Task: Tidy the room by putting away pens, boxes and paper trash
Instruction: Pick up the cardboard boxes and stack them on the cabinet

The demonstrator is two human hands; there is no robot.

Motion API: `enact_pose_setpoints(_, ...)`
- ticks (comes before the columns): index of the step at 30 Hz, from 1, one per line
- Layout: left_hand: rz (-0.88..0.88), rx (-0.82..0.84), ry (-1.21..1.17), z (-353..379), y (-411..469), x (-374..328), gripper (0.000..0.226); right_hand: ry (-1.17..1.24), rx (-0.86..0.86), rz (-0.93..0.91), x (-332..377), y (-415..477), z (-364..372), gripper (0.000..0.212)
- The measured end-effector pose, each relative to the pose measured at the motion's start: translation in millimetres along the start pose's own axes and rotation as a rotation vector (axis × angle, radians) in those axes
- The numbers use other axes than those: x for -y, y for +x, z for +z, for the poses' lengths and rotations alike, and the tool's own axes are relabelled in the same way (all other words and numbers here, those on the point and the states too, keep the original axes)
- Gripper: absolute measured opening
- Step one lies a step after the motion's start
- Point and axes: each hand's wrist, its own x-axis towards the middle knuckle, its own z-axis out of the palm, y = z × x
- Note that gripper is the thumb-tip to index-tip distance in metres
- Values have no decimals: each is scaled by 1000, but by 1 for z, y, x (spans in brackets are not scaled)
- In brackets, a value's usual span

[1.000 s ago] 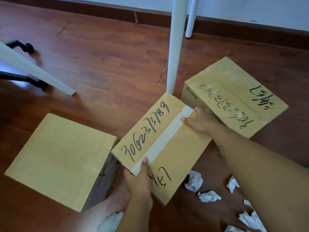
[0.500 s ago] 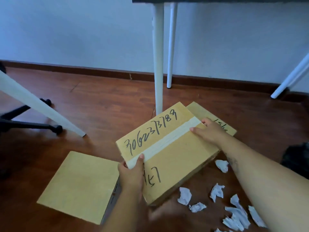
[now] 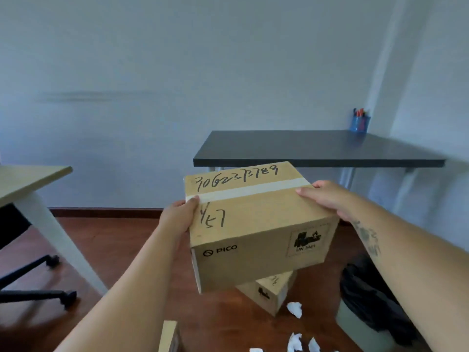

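A taped cardboard box (image 3: 256, 224) with black handwritten numbers and a PICO print is held up in the air in front of me. My left hand (image 3: 179, 217) grips its left end and my right hand (image 3: 330, 199) grips its right end. A second cardboard box (image 3: 269, 293) stands on the wooden floor right below it, mostly hidden. The corner of a third box (image 3: 170, 336) shows at the bottom edge. Several crumpled white paper scraps (image 3: 295, 309) lie on the floor near the boxes. A blue pen holder (image 3: 359, 123) with pens stands on the dark table.
A dark table (image 3: 317, 151) with white legs stands against the wall just behind the box. A light wooden table (image 3: 28, 181) and an office chair base (image 3: 38, 288) are at the left. A bin with a black bag (image 3: 370, 306) stands on the floor at the right.
Both hands have lifted the box from the floor up to about table height. My view has risen from the floor to the wall and table tops.
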Motion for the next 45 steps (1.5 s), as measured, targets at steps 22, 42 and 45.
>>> enact_pose_setpoints(22,440,746,-14,231,-237,-259,28,-64,-862,145,-22,-312,-380,60)
enact_pose_setpoints(42,962,691,274,439,-347,-255,37,-366,-1181,-6,-111,-276,-448,55)
enact_pose_setpoints(45,998,669,220,466,-362,-252,65,-242,-1032,100,-123,-282,-463,44)
